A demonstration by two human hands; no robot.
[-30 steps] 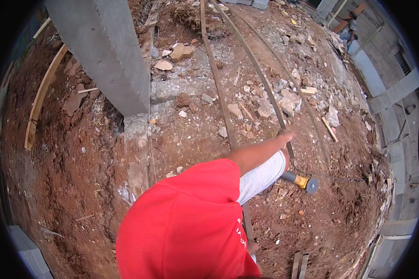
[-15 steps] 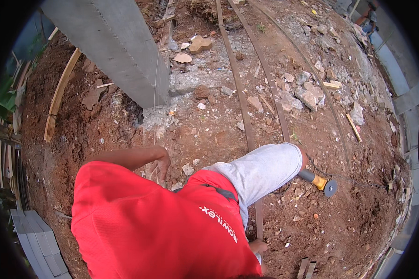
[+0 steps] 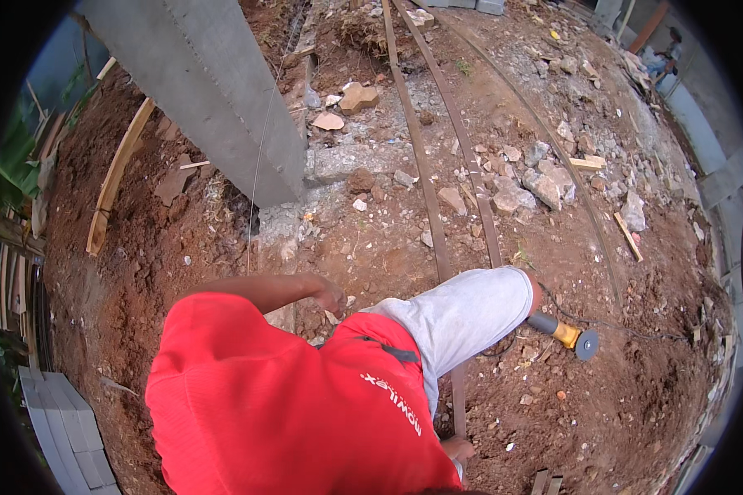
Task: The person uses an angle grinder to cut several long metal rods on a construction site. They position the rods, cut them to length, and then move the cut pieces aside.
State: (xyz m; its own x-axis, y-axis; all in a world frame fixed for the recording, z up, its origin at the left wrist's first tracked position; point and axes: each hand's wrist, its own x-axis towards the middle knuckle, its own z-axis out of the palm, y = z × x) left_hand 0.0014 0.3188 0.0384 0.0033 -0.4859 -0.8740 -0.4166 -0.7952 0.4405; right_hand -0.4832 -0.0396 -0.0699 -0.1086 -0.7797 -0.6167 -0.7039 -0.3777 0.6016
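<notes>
My left hand [image 3: 332,297] hangs over the soil beside my shirt, its fingers loosely bent and partly hard to make out; nothing shows in it. Low in the view, my right hand [image 3: 458,448] is closed at the near end of a long, brown metal strip [image 3: 428,186]. That strip passes under my leg in grey shorts. A second similar strip [image 3: 469,157] runs alongside it. Beyond my knee lies a yellow and grey angle grinder [image 3: 565,332] with a disc and a black cord. A thin taut string [image 3: 256,173] runs past the concrete column.
The grey concrete column [image 3: 198,91] rises at the upper left. A wooden plank [image 3: 115,181] lies left of it. Broken stones [image 3: 545,183] litter the soil on the right, near a third thin strip [image 3: 545,120]. Grey blocks [image 3: 66,429] are stacked at lower left. Another person [image 3: 664,58] is far off.
My left hand has moved right, away from the string and closer to my waist. My right hand stays at the strip's end. The view has shifted slightly; the grinder lies still.
</notes>
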